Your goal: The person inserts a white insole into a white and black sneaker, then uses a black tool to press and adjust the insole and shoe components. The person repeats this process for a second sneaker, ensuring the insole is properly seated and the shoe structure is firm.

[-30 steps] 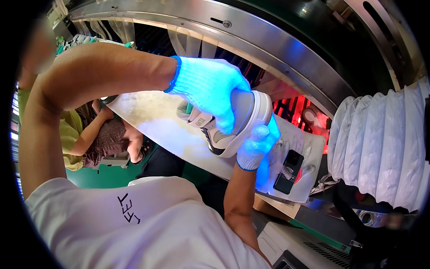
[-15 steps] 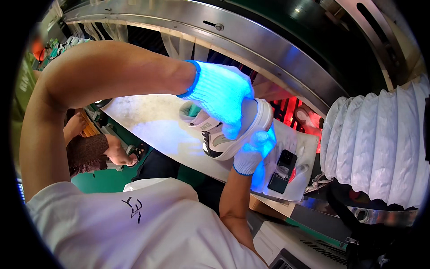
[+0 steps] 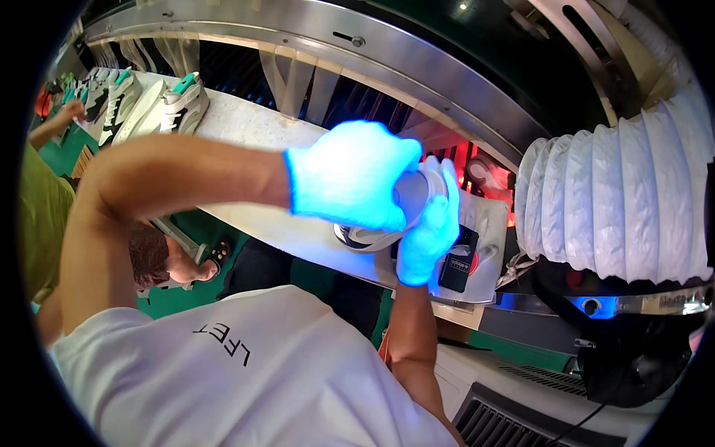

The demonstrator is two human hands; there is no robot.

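Steel framing [image 3: 246,26] arcs across the top of the frame, clear strips [image 3: 287,82] hanging beneath it and a red glow showing behind the hands, while a ribbed white hose [image 3: 603,197] fills the right. Below the steel runs a pale bench [image 3: 238,123], with a row of shoes [image 3: 182,108] at its upper-left end and a co-worker's hand [image 3: 72,112] near them. Right of centre, one grey and white shoe [image 3: 412,196] is held between two gloved hands in strong blue light. The left hand [image 3: 354,179] wraps over it from the left, fingers bent; the right hand [image 3: 430,231] cups it from the right, fingers pointing up along its side. Glare and gloves hide much of it, so I cannot tell how firm the hold is or whether it touches the bench. A slip seems the main risk: gloves could slide on a smooth surface if either hand eased off, and with the bench's near edge close below, it could drop to the green floor [image 3: 179,304]. Just below and right of the right hand lies a black phone [image 3: 456,276]; a wide swing of the wrist could knock it, perhaps over the edge. Any dirt on the gloves could also mark the pale parts.
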